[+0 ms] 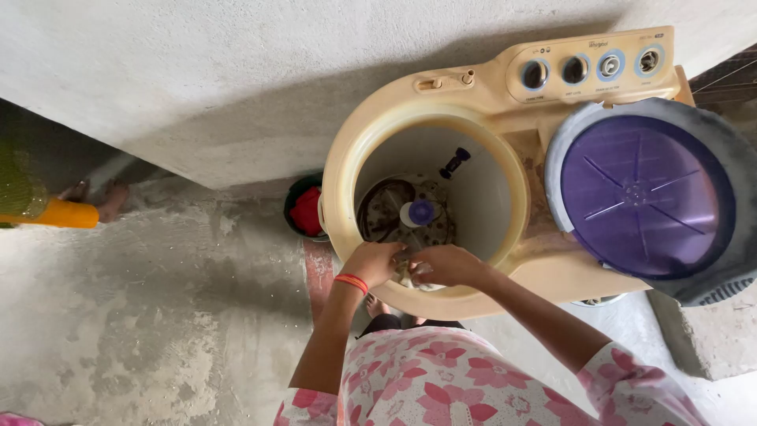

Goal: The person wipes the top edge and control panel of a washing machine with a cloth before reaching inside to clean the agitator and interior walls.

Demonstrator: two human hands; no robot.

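Observation:
A cream twin-tub washing machine (489, 95) stands against a grey wall. Its round wash tub (481, 197) is open, with a dirty metal agitator plate and a purple centre cap (420, 211) at the bottom. My left hand (377, 263), with an orange band at the wrist, and my right hand (445, 266) meet at the tub's near rim. Both are closed on a small pale cloth (410, 274) pressed against the rim. The cloth is mostly hidden by my fingers.
A purple round lid (643, 197) in a grey frame covers the right tub. Several knobs (591, 69) sit on the back panel. A dark bucket with red cloth (306, 211) stands left of the machine. Another person's foot (102, 201) and an orange garment show at far left.

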